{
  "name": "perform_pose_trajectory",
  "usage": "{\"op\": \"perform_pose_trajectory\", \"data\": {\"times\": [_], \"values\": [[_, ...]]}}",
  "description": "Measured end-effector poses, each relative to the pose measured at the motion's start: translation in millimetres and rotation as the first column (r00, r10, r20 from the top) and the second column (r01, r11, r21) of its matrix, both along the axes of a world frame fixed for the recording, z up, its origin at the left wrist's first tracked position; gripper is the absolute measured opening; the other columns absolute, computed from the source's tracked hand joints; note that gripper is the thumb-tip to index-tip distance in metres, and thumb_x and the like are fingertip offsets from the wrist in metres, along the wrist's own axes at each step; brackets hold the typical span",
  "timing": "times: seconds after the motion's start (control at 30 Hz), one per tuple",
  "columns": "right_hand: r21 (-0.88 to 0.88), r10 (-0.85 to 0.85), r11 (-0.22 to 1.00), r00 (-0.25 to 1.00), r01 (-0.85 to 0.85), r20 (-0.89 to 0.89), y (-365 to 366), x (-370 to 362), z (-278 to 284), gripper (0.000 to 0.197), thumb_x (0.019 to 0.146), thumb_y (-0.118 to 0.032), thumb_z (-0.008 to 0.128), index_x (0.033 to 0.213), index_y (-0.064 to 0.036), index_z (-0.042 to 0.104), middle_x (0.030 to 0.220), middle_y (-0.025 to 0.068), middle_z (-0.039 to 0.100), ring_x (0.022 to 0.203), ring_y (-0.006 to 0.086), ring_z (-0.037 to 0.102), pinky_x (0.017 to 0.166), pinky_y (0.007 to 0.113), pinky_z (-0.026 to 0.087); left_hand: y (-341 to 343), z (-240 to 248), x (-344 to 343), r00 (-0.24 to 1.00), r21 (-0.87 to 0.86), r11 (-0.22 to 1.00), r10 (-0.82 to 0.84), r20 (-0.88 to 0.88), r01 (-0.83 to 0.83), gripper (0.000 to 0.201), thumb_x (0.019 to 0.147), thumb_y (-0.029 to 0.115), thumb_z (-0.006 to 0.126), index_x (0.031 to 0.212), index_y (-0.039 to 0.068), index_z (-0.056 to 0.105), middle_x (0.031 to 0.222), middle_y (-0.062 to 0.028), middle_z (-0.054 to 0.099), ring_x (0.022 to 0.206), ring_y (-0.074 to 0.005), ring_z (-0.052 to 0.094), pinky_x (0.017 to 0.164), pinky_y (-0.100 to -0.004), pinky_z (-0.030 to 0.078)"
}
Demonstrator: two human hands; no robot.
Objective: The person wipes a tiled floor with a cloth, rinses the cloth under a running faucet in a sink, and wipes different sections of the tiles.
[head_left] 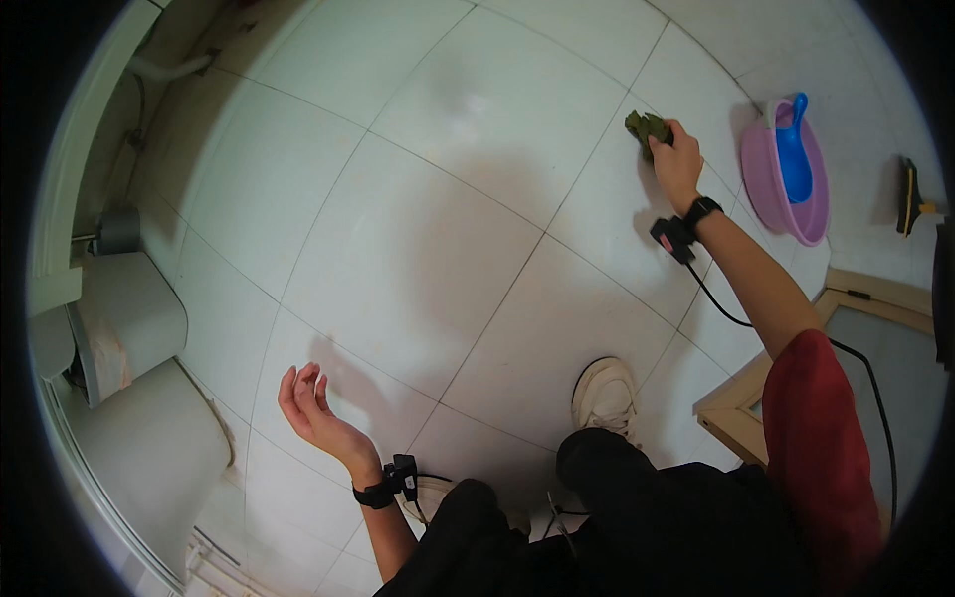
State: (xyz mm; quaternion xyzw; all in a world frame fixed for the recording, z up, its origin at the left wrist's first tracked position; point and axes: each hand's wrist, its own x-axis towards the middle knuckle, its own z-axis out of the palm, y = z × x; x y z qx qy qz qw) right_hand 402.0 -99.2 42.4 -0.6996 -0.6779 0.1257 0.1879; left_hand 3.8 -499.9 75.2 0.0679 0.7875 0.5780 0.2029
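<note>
My right hand [678, 167] reaches far out to the right, low over the white tiled floor [477, 289]. Its fingers are closed around a crumpled dark green thing [643, 129], leafy or cloth-like; I cannot tell which. Part of it is hidden behind the fingers. My left hand [318, 413] hangs in the air at the lower left, fingers loosely curled and apart, holding nothing. Each wrist wears a black strap with a small black box; a cable runs from the right one along my arm.
Right of my right hand, a pink-purple basin [759, 184] with a blue scoop [793, 159] leans by the wall. Beyond it is a black-and-yellow squeegee-like tool [907, 197]. A wooden frame [731, 418] stands lower right. Grey-white rounded fixtures [149, 428] line the left. My white shoe [604, 393] is below.
</note>
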Motion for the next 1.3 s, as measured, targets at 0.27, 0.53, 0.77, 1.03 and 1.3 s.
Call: {"op": "perform_pose_trajectory", "data": {"times": [0.27,0.53,0.77,1.03,1.3], "values": [[0.099,0.447,0.888,0.893,-0.449,0.045,-31,-41,-12,0.047,0.09,0.0,0.057,0.135,-0.0092,0.069,0.136,0.0152,0.067,0.121,0.036,0.063,0.103,0.042,0.052,13,6,4,0.999,-0.005,1.0,-0.024,-0.03,0.024,0.03,0.11,0.021,0.048,0.131,0.002,0.059,0.118,-0.0093,0.069,0.115,-0.0203,0.064,0.103,-0.0374,0.049],[-0.128,0.807,0.584,0.59,-0.801,-0.008,-114,2,12,0.039,0.093,0.004,0.061,0.129,-0.0083,0.071,0.139,0.0143,0.066,0.132,0.0332,0.062,0.108,0.038,0.055,20,1,8,1.0,0.022,1.0,-0.008,0.017,0.008,0.028,0.109,0.019,0.048,0.128,0.002,0.06,0.117,-0.0098,0.068,0.113,-0.0199,0.064,0.101,-0.0368,0.05],[-0.3,0.666,0.627,0.695,-0.719,-0.271,-178,17,48,0.033,0.087,0.012,0.058,0.114,-0.0025,0.071,0.126,0.014,0.072,0.117,0.0322,0.069,0.097,0.036,0.058,18,-2,7,0.999,0.042,0.999,0.008,0.039,-0.009,0.026,0.109,0.018,0.049,0.126,0.002,0.061,0.116,-0.0102,0.069,0.112,-0.019,0.065,0.1,-0.0364,0.05],[-0.066,-0.096,0.995,0.828,0.071,-0.553,4,-29,-27,0.027,0.097,-0.015,0.064,0.119,-0.0008,0.069,0.104,0.0088,0.073,0.093,0.0166,0.066,0.084,0.032,0.054,15,-5,6,1.0,0.028,1.0,0.007,0.028,-0.008,0.026,0.11,0.018,0.048,0.125,0.002,0.062,0.116,-0.0101,0.069,0.112,-0.0187,0.065,0.101,-0.0362,0.051],[0.107,0.362,0.93,0.925,-0.35,-0.119,30,-117,-27,0.03,0.104,-0.028,0.055,0.112,-0.0028,0.069,0.112,0.0176,0.072,0.106,0.0398,0.065,0.094,0.045,0.052,13,-3,5,1.0,0.023,1.0,-0.003,0.023,0.002,0.028,0.111,0.017,0.046,0.127,0.001,0.061,0.116,-0.0091,0.07,0.113,-0.0199,0.067,0.101,-0.0353,0.052]]}}
